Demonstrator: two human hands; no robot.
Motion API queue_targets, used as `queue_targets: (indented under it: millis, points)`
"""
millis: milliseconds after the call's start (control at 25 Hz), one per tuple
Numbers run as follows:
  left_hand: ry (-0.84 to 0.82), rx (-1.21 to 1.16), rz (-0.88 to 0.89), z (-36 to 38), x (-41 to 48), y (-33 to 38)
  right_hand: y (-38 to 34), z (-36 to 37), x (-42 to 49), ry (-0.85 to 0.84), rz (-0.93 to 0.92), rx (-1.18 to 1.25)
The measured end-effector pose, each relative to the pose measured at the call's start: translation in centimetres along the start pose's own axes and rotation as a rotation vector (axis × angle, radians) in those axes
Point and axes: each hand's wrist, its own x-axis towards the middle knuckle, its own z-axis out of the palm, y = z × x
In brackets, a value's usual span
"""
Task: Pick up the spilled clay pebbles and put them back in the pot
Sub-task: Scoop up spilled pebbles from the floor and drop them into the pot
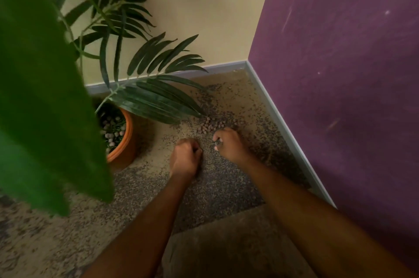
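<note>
Both hands were down on the speckled carpet [68, 232] in a room corner, w/ a cream wall [204, 5] behind and a purple wall [340, 73] on the right. The spilled clay pebbles [207, 128] lay in a small brownish heap on the carpet, just beyond the fingers of both hands and right of the pot [128, 141]. Left hand [185, 156] was curled into a closed fist, knuckles up, resting on the carpet near the heap's near edge; couldn't tell whether it held any pebbles. Right hand [229, 145] sat just beside the heap, fingers curled in tight, w/ what looked like something small and dark pinched at the fingertips, too blurred to name. The orange pot stood left of the hands, well apart from the heap, partly hidden by a big blurred green leaf [40, 96] close to the camera. More pebbles [112, 129] showed inside the pot around the plant base. Dark palm fronds [158, 96] hung over the carpet btw the pot and the heap.
</note>
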Motion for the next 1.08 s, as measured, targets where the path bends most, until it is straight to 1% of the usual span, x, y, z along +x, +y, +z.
queue_targets:
  millis: [80,120,280,400,520,600,680,760,840,880,960,1080]
  points:
    - [-0.031,0.011,0.036,0.1,0.5,0.4,-0.3,0.4,0.4,0.009,-0.047,-0.004]
    - [-0.044,0.020,0.043,0.1,0.7,0.6,-0.4,0.5,0.7,0.015,-0.036,-0.002]
    - [-0.085,-0.056,-0.041,-0.2,1.4,1.1,0.0,0.0,1.6,-0.015,0.066,0.062]
    - [-0.076,-0.107,-0.063,-0.7,2.5,0.9,0.9,-0.9,2.2,-0.018,0.034,0.015]
    - [-0.010,-0.153,-0.055,-1.3,4.1,1.0,1.7,-1.4,2.8,0.042,0.015,-0.034]
    - [0.005,-0.169,-0.042,-1.6,5.2,1.2,2.4,-1.7,3.4,0.113,0.031,0.026]
    - [0.007,-0.162,-0.037,-1.5,6.1,1.3,3.3,-2.5,4.1,0.157,0.102,0.112]
    - [-0.017,-0.145,-0.034,-1.2,6.7,1.2,4.8,-3.7,4.7,0.090,0.225,0.146]
    - [-0.089,-0.158,-0.072,-1.0,7.4,1.2,6.3,-4.8,5.1,-0.054,0.346,0.153]
    - [-0.136,-0.146,-0.084,-1.0,7.8,1.2,6.9,-5.0,5.2,-0.111,0.364,0.136]
    - [-0.213,-0.059,-0.040,-1.0,8.5,1.5,7.5,-4.8,5.6,-0.153,0.340,0.094]
    - [-0.241,0.046,0.005,-0.7,9.5,1.9,7.0,-4.0,6.5,-0.096,0.265,0.120]
